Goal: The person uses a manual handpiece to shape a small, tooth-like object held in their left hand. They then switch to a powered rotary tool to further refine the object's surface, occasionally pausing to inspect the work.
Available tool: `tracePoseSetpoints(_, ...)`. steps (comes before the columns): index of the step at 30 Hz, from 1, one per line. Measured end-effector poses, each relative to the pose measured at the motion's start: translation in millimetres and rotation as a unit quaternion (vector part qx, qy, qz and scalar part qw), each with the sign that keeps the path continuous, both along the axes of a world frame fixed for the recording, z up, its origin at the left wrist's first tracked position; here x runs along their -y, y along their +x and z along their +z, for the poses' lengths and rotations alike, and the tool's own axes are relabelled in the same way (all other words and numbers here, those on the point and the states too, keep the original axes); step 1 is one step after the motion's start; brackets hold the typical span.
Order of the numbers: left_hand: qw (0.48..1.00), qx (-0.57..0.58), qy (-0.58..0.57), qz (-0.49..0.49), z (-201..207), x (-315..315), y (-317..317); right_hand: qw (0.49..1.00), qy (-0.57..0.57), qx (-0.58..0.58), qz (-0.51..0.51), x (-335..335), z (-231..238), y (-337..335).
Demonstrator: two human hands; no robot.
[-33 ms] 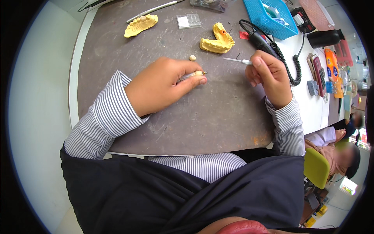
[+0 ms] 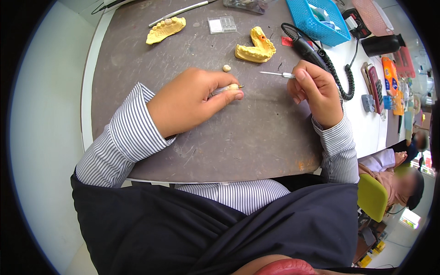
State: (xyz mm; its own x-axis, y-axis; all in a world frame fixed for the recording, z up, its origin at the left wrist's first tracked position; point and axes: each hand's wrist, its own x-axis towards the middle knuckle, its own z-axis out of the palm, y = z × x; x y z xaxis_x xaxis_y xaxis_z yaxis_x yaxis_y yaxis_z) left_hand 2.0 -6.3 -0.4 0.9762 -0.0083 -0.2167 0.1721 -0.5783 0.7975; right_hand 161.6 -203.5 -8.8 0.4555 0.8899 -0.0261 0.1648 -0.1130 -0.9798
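Note:
My left hand (image 2: 185, 98) is closed in a pinch between thumb and forefinger. It grips a tooth-coloured dental crown (image 2: 233, 86) with a gold-coloured metal tip pointing right; part of a pale, thin piece behind it shows between the fingers. A second dental crown (image 2: 226, 68) lies loose on the table, just beyond that hand. To the right, my right hand (image 2: 316, 91) is closed around a slim needle-like tool (image 2: 272, 73) with a thicker pale end. The tool's thin shaft points left, apart from the held crown.
Beyond my hands rest two yellow dental models, a horseshoe-shaped one (image 2: 255, 53) and a curved one (image 2: 164, 32). A clear plastic case (image 2: 222, 24) lies between them. At right are a black handpiece (image 2: 308, 50) with coiled cord and a blue basket (image 2: 316, 25). A person sits farther right.
The needle-like tool in my right hand has shifted slightly left and tilted a little. My left hand and the crown in it have stayed put.

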Motion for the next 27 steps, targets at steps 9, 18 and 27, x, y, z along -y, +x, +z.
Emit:
tracePoseSetpoints(9, 0.996, 0.031, -0.086, 0.006, -8, -2, 0, 0.999, 0.020, -0.026, 0.001, 1, 1, 0)
tracePoseSetpoints(18, 0.949, 0.133, -0.284, -0.021, 14, -2, -10, 0.977, 0.022, 0.205, -0.047, 8, 9, -6)
tracePoseSetpoints(27, 0.950, 0.132, -0.273, -0.073, 19, -8, -15, 0.937, 0.045, 0.345, -0.020, 1, 16, -14)
